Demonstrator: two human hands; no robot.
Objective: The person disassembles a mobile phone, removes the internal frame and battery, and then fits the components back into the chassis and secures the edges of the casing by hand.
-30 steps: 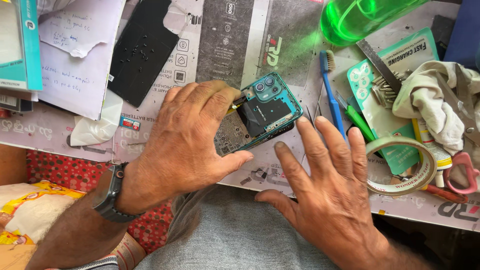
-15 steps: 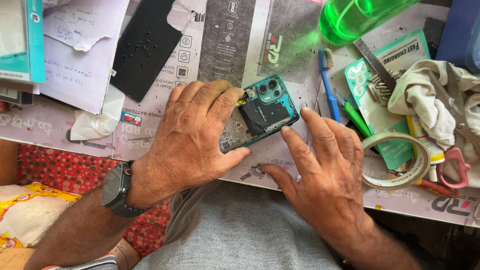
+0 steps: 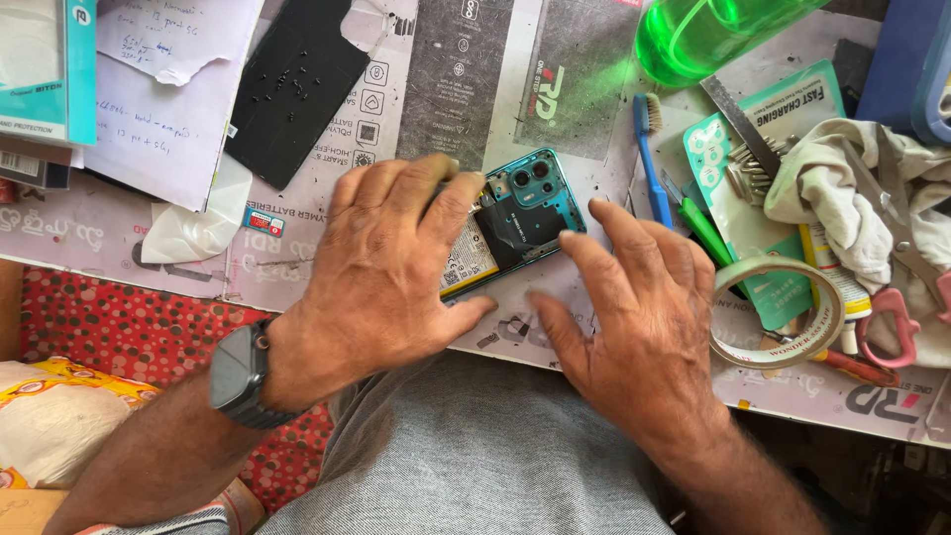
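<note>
Head view: left hand [image 3: 396, 267] lies flat, pinning the opened phone [image 3: 520, 213]. Right hand [image 3: 634, 317], fingers spread and empty, rests just right of the phone; steady pressure looks wise.

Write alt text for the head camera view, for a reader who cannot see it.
A person's left hand lies over an opened teal phone with its back cover off, on a cluttered workbench; the right hand rests beside it, fingertips at its edge. A blue toothbrush, tape roll, green bottle and black panel lie nearby.

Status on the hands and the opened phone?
Left hand flat over the phone. Right hand open, fingertips at its lower right edge. Tape roll beside right hand, nothing blocking.
</note>
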